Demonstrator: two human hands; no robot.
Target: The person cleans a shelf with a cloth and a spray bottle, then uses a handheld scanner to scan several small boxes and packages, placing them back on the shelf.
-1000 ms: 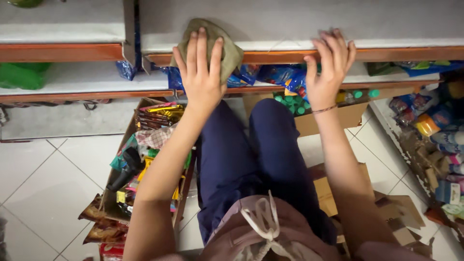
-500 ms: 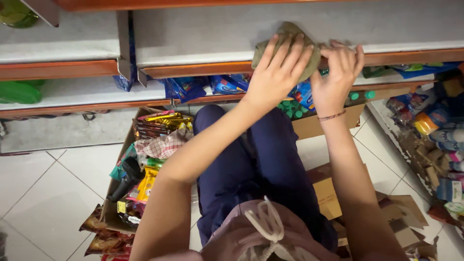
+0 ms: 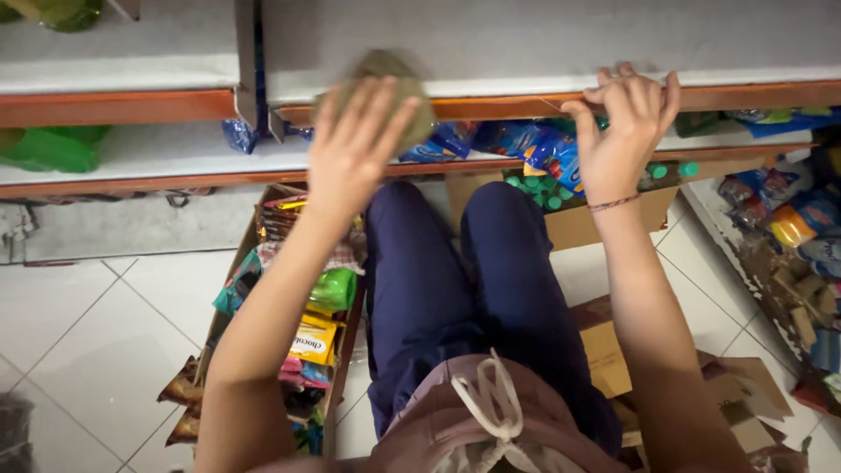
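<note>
Head view, looking down over the knees of a seated person in navy trousers. The left hand (image 3: 361, 144), fingers spread flat, presses an olive-green cloth (image 3: 381, 83) against the front lip of the upper shelf (image 3: 543, 44); the cloth lies at 11 o'clock from the frame centre and shows above and between the fingers, blurred. Whether the hand pinches the cloth or only presses on it cannot be told. The right hand (image 3: 624, 131), at 1 o'clock, hooks its curled fingers over the shelf's orange-brown edge strip (image 3: 753, 95), gripping the edge and nothing else; a thin bracelet (image 3: 613, 204) circles its wrist. Under the upper shelf, a lower shelf (image 3: 131, 158) holds blue packets (image 3: 491, 140) between the two hands, and a green bag (image 3: 53, 147) at 9 o'clock. On the tiled floor (image 3: 79, 342), a cardboard box (image 3: 229, 285) of mixed snack packets sits at 8 o'clock, just beside the left leg. Green-capped bottles (image 3: 539, 188) stand in a second box beyond the knees.
</note>
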